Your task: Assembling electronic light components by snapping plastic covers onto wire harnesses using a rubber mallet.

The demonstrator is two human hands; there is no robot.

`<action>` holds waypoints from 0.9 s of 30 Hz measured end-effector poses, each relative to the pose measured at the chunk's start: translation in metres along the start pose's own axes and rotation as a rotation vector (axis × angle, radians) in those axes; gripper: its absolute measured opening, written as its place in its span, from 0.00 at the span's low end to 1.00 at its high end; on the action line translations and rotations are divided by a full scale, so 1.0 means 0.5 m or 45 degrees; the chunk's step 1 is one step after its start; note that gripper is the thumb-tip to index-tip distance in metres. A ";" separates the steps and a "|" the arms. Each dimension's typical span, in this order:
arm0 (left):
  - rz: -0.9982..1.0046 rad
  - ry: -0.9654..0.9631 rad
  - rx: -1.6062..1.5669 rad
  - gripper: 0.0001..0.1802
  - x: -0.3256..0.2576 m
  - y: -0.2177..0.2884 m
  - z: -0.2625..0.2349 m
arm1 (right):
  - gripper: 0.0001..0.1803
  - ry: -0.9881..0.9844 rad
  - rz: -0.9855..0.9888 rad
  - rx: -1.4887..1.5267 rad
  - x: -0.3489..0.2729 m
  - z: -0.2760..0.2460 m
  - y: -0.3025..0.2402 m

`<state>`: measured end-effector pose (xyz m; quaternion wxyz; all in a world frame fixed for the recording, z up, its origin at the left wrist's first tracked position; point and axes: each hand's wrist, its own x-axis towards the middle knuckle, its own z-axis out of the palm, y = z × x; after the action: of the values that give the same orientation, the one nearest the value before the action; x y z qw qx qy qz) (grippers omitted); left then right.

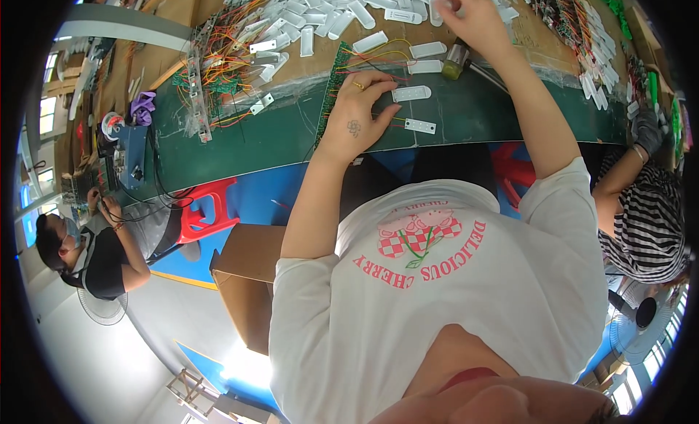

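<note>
Curving w/ fingers apart, L hand (357,114) is at white cover (412,94) on green bench (484,116); R hand (472,17) by cover pile (360,14), grip can't tell. Prob. light, stiff, slippery; hold long edges.

Wearer's two hands (357,116) (470,14), two co-workers (116,260) (641,227), two stools (191,229) (513,169)

At the left end of the green tabletop (240,148), a crumpled purple cloth (143,108) lies near a blue box-shaped device (132,158). A co-worker in a dark top (109,253) wears a face mask (72,232), with a red stool (220,202) close by and a round fan (103,307) behind. An open cardboard box (251,300) stands on the blue floor (261,191). On the right are a co-worker in black-and-white stripes (648,224), another red stool (512,167) and a second fan (646,312).
</note>
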<state>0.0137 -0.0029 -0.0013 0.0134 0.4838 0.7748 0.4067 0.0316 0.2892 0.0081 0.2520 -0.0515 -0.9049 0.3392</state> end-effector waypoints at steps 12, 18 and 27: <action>0.061 0.014 -0.023 0.21 -0.006 -0.012 0.003 | 0.06 -0.283 -0.029 0.425 -0.188 0.001 -0.135; -0.052 -0.063 -0.079 0.22 -0.025 0.005 0.010 | 0.08 -0.368 -0.170 0.207 -0.227 0.002 -0.148; 0.018 0.029 -0.007 0.20 0.012 -0.009 -0.010 | 0.13 -0.097 -0.421 -0.074 -0.208 0.016 -0.145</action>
<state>0.0052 -0.0025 0.0013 0.0031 0.4844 0.7704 0.4145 0.1237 0.2018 0.0056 0.2682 0.1038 -0.9194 0.2684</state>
